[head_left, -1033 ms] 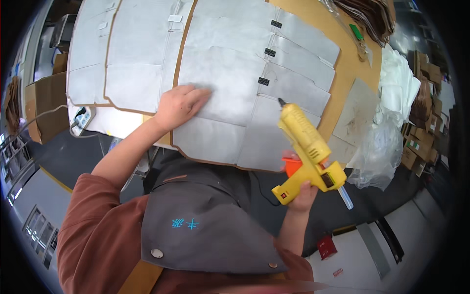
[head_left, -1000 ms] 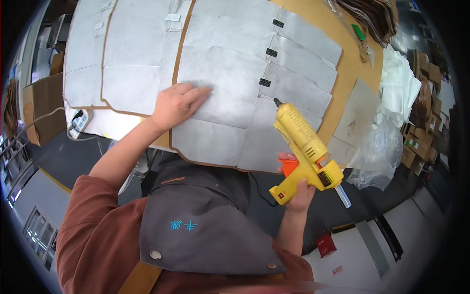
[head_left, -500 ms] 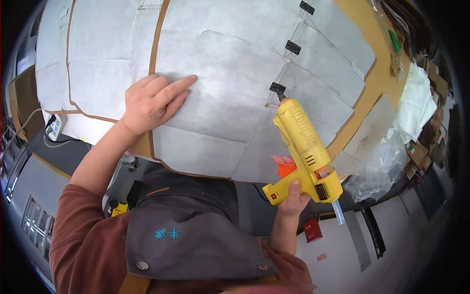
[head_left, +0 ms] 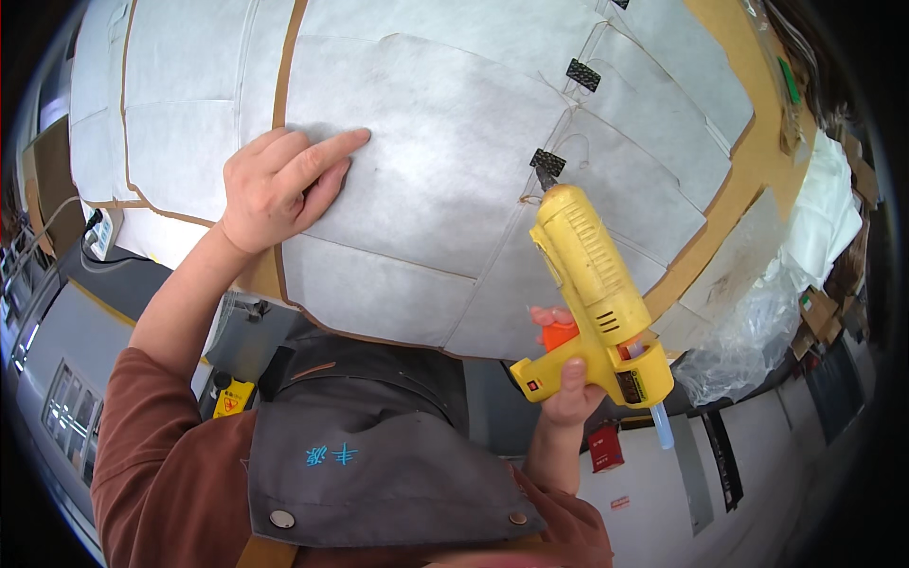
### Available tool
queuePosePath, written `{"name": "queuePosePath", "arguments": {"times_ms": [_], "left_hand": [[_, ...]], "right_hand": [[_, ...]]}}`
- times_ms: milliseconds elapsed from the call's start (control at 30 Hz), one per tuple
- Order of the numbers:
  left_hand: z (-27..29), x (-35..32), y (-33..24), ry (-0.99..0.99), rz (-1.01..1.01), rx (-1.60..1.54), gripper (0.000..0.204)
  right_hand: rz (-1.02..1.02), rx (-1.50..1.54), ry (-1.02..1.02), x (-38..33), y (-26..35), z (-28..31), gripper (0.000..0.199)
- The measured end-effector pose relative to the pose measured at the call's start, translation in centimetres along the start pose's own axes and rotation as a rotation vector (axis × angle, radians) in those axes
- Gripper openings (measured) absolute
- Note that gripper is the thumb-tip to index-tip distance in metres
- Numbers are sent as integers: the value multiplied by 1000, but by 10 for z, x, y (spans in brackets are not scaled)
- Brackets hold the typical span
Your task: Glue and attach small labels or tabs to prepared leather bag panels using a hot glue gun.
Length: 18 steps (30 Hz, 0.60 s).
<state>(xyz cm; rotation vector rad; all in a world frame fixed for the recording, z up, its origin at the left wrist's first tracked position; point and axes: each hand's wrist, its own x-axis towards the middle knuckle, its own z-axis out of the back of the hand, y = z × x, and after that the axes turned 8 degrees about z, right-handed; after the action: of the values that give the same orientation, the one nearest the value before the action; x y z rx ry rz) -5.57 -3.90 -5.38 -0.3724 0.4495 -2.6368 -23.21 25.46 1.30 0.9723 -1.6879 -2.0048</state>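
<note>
Left hand: the left hand [head_left: 275, 189] lies flat on the white fabric panel [head_left: 426, 180], the index finger stretched out and the other fingers loosely bent. It grips nothing; it seems to press the panel down so that it does not shift.

Right hand: the right hand [head_left: 568, 383] is closed around the handle of the yellow glue gun [head_left: 592, 284], one finger on the orange trigger [head_left: 557, 331].

Glue gun: it points away from the person, up from the right hand. Its nozzle stands at the right edge of the pressed panel, touching or almost touching the small black tab [head_left: 547, 163]; I cannot tell which. The clear glue stick [head_left: 661, 424] sticks out at the back, just below the right hand.

Fabric panel: it lies between the two hands, overlapping other white panels [head_left: 180, 133] on the brown work table [head_left: 748, 170]. A second black tab [head_left: 583, 74] sits farther beyond the nozzle.

Nearby: crumpled clear plastic sheets [head_left: 748, 331] lie to the right of the right hand, at the table edge. The grey apron [head_left: 379, 454] is below both hands.
</note>
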Motion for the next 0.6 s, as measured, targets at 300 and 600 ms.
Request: {"name": "queuePosePath", "arguments": {"times_ms": [300,600], "left_hand": [[3,2,-1,27,-3,-45,37],[3,2,-2,35,0,-43,36]], "right_hand": [[26,106,22,-1,-6,2,44],[50,144,21,-1,-8,1,44]]}}
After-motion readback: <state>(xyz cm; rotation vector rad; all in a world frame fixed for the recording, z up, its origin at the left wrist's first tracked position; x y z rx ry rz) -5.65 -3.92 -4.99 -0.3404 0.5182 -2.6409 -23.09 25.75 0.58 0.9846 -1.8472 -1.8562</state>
